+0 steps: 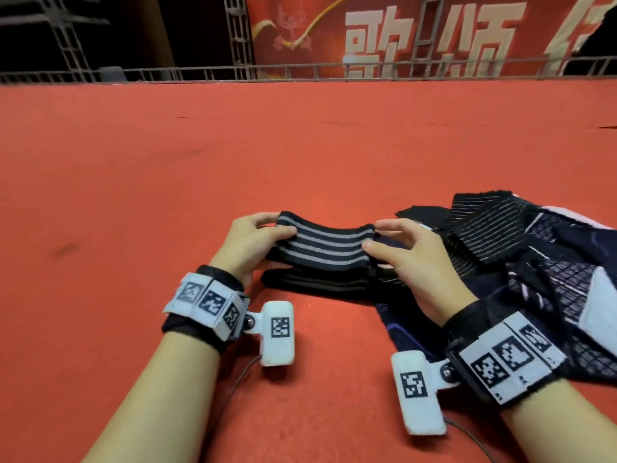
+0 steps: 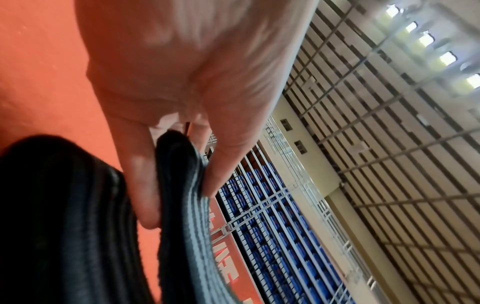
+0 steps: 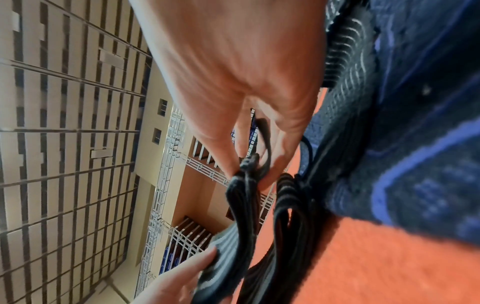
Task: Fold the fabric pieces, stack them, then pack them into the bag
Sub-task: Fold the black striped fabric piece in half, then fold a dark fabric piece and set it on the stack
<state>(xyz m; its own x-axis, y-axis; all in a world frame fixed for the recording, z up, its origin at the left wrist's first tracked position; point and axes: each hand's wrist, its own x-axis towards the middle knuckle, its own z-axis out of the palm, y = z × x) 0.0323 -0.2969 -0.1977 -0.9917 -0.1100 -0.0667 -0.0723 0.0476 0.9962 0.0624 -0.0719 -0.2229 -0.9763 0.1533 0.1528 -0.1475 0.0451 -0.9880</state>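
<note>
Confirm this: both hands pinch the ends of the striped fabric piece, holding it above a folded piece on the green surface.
Wrong in one respect: the surface is red, as the head view shows. The left hand and right hand do pinch the striped fabric piece above the folded piece.

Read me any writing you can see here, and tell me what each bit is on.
"歌颂": large pale characters on the red banner behind the railing; a third character is cut off at the frame edge.
Wrist bands and camera housings: square coded markers only, no words.
Striped fabric piece: no text.
</note>
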